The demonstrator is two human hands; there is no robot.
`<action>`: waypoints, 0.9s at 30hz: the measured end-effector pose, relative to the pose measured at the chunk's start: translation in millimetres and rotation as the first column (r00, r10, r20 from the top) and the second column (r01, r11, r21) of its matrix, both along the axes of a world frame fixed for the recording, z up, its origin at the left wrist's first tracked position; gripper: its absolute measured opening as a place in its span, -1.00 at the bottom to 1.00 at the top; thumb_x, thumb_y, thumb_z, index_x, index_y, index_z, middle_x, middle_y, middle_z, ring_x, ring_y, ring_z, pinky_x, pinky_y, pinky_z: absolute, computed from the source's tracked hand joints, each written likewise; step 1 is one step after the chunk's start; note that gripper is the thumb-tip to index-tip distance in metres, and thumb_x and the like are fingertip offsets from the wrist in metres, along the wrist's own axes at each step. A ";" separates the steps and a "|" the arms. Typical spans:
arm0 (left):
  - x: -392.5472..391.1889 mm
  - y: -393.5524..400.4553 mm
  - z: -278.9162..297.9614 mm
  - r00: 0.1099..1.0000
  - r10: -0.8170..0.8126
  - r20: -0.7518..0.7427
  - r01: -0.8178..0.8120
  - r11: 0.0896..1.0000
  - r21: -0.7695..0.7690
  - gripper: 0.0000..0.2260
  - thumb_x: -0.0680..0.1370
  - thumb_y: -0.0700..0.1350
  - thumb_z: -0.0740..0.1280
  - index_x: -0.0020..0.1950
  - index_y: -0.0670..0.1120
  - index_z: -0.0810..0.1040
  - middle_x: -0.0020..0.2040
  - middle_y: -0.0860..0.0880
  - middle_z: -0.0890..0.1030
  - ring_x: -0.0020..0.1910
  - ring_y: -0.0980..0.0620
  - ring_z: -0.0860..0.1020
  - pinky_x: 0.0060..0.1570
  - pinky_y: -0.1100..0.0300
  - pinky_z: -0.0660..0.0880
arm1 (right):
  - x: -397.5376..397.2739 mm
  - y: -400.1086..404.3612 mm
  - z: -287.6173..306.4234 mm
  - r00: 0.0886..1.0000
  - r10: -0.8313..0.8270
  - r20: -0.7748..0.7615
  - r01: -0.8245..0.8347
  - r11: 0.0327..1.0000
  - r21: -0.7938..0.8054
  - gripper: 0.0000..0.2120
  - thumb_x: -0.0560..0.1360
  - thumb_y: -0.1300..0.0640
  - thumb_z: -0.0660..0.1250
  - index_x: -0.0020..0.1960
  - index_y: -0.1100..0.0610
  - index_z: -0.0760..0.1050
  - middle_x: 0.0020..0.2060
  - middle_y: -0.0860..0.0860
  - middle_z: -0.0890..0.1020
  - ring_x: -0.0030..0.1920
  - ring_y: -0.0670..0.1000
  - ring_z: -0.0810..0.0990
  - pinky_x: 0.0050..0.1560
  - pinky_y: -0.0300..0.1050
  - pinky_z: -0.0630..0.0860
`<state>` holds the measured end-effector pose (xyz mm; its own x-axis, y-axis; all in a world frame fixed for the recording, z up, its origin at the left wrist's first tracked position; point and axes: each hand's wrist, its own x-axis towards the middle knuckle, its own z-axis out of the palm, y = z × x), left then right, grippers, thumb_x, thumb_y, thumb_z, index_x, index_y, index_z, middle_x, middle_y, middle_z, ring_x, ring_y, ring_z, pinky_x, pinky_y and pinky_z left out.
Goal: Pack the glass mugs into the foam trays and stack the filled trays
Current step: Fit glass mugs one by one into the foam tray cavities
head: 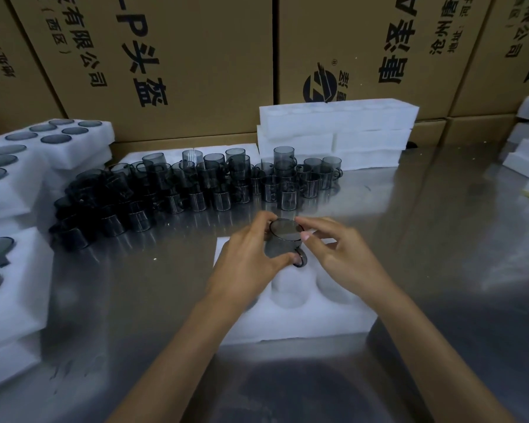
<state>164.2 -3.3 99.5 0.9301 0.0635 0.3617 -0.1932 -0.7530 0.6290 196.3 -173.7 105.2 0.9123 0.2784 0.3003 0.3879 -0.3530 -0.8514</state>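
A tray (pixel 290 319) lies on the table (pixel 440 239) nearest the person, loose mugs (pixel 196 184) crowd behind it, filled trays (pixel 19 166) stack at left, empty trays (pixel 336 129) behind right, before boxes (pixel 171 56).

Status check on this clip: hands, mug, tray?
Left hand and right hand both grip one smoky grey glass mug. Mug above white foam tray, visible pockets empty. Nothing blocking.

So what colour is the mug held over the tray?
Smoky grey, see-through glass mug; it shows clearly in the head view.
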 end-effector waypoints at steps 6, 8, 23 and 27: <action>-6.1 3.7 0.3 0.998 -0.060 -0.033 0.062 0.995 0.080 -0.55 0.39 0.26 0.39 0.18 0.14 0.36 0.15 0.18 0.59 0.16 0.12 0.53 0.08 0.09 0.52 | -0.5 -0.4 0.0 1.000 0.018 -0.018 -0.019 0.998 -0.065 -0.70 0.61 0.18 0.30 0.33 0.03 0.56 0.16 -0.06 0.59 0.09 -0.16 0.54 0.03 -0.41 0.44; -8.4 6.9 -0.4 0.998 -0.045 -0.038 0.048 0.994 0.096 -0.55 0.39 0.28 0.19 0.22 0.14 0.39 0.23 0.18 0.53 0.26 0.12 0.41 0.23 0.10 0.40 | -2.0 -1.0 -0.1 0.999 0.026 -0.019 -0.028 0.995 -0.099 -0.69 0.61 0.16 0.31 0.33 0.01 0.55 0.14 -0.08 0.59 0.14 -0.08 0.53 0.16 -0.21 0.47; -0.5 11.0 -12.1 0.999 -0.019 -0.027 0.027 0.941 0.338 -0.72 0.63 0.02 0.13 0.29 -0.02 0.43 0.55 -0.05 0.29 0.59 0.10 -0.14 0.53 0.00 -0.25 | 6.7 4.0 -11.6 0.990 -0.003 0.138 0.055 0.923 -0.380 -0.73 0.57 0.11 0.36 0.26 0.02 0.60 0.10 -0.10 0.52 0.22 -0.04 0.41 0.25 -0.10 0.30; -1.5 7.9 -10.1 0.996 0.000 -0.088 0.030 0.942 0.335 -0.73 0.64 0.02 0.08 0.29 0.00 0.37 0.40 0.03 0.43 0.52 0.06 0.18 0.52 -0.04 -0.16 | 6.8 4.4 -13.2 0.984 -0.050 0.173 0.126 0.879 -0.460 -0.74 0.56 -0.01 0.34 0.25 -0.14 0.57 0.08 -0.17 0.47 0.21 -0.12 0.34 0.07 -0.17 0.07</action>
